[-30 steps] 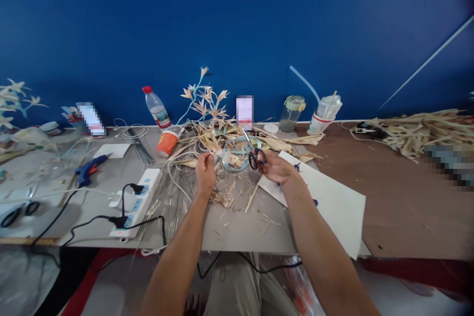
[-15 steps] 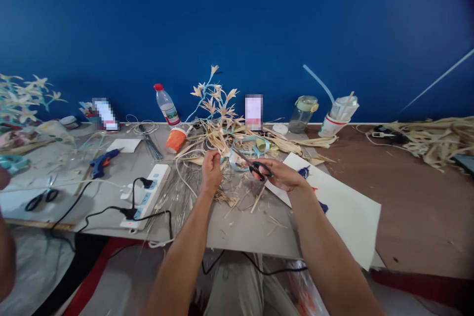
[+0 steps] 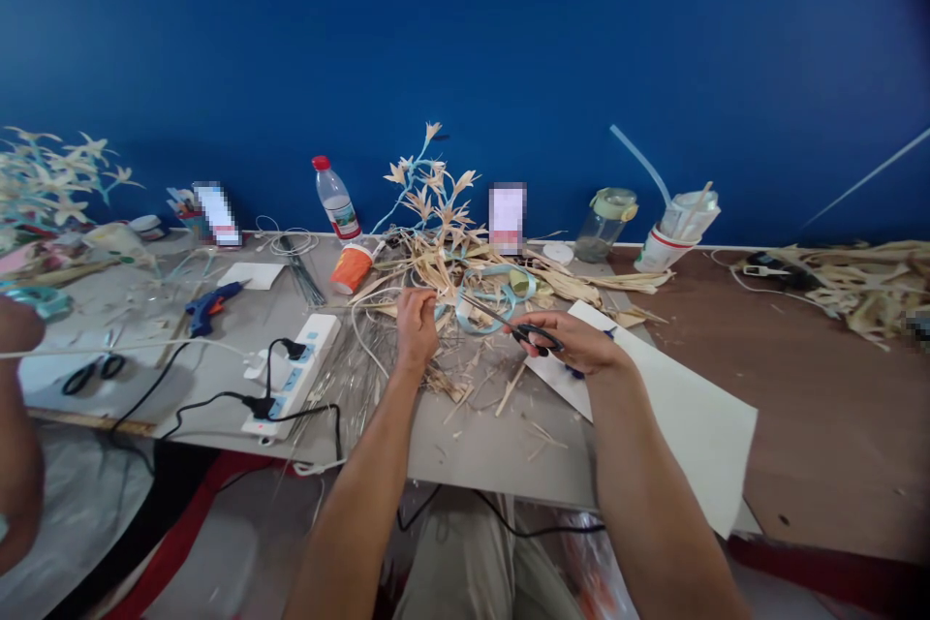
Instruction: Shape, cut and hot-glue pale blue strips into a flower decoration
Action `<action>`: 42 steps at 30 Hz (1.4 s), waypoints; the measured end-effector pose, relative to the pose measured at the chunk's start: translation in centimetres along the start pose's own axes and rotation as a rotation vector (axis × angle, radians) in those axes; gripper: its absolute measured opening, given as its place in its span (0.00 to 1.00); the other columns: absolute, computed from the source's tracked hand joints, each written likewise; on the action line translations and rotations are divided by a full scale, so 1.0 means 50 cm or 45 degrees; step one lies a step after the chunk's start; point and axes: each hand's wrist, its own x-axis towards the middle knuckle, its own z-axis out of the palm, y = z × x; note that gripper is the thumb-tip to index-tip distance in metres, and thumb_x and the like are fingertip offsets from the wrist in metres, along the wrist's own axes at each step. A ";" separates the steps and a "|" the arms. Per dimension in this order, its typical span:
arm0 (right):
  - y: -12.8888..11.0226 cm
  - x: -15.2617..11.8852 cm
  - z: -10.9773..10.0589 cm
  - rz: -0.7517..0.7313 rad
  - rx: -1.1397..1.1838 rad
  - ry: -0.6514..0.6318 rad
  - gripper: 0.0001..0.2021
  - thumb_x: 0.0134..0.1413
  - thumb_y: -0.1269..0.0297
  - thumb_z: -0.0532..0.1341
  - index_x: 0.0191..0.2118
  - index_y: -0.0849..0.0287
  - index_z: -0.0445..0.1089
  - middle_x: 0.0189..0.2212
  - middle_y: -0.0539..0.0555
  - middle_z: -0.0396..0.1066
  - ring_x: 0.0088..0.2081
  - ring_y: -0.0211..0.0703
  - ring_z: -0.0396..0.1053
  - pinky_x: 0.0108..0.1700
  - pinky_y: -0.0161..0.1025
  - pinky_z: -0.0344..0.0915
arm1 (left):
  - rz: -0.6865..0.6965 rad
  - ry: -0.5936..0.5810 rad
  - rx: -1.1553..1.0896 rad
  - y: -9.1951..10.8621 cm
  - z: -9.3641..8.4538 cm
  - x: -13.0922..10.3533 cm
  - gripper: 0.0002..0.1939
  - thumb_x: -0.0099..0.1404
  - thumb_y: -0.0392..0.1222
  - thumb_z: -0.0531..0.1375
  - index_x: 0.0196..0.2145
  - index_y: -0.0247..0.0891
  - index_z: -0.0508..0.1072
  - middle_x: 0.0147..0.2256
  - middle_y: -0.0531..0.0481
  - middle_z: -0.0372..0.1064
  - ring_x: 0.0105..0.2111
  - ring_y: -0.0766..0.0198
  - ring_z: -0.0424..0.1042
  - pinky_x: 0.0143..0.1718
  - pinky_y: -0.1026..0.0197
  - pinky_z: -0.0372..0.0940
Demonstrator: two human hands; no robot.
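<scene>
My right hand (image 3: 577,344) grips a pair of black-handled scissors (image 3: 539,339), its blades pointing up and left. My left hand (image 3: 417,322) is closed in a pinch to the left of the scissor tips; what its fingers hold, if anything, is too small to make out. Just beyond both hands lies a heap of dry, straw-coloured husk strips (image 3: 436,262). A loop of light blue tape (image 3: 483,320) curls on the table near the scissors. Behind the heap rises a branch of husk flowers (image 3: 434,176) with blue-wrapped stems.
A white power strip (image 3: 294,378) and thin wires (image 3: 341,397) lie left of my left forearm. Further left are a blue glue gun (image 3: 207,308) and another pair of scissors (image 3: 91,375). An orange cup (image 3: 352,268) stands before a bottle (image 3: 336,201). White board (image 3: 675,417) lies under my right arm. A co-worker's arm (image 3: 18,436) shows at left.
My right hand has drawn the scissors slightly to the right, away from my left hand. The left hand stays pinched. The whole view has shifted a little.
</scene>
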 end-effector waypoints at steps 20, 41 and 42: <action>0.006 0.010 0.010 0.062 -0.035 -0.012 0.21 0.43 0.54 0.64 0.42 0.62 0.72 0.20 0.47 0.62 0.24 0.34 0.58 0.26 0.33 0.54 | 0.005 -0.047 0.019 0.003 0.003 -0.001 0.10 0.65 0.43 0.51 0.32 0.38 0.70 0.31 0.48 0.63 0.35 0.62 0.64 0.39 0.58 0.60; 0.000 0.008 0.011 0.059 -0.076 0.017 0.19 0.46 0.54 0.61 0.42 0.62 0.71 0.19 0.47 0.61 0.23 0.34 0.57 0.27 0.34 0.52 | 0.042 -0.045 0.016 -0.001 0.003 -0.002 0.09 0.65 0.42 0.52 0.32 0.38 0.70 0.31 0.48 0.63 0.35 0.63 0.63 0.38 0.58 0.60; -0.001 0.007 0.009 0.020 -0.084 0.015 0.20 0.46 0.53 0.61 0.42 0.63 0.71 0.20 0.48 0.62 0.24 0.34 0.57 0.28 0.34 0.53 | 0.043 -0.040 0.014 -0.001 0.003 -0.002 0.09 0.65 0.42 0.52 0.32 0.38 0.70 0.31 0.48 0.63 0.35 0.63 0.63 0.38 0.58 0.60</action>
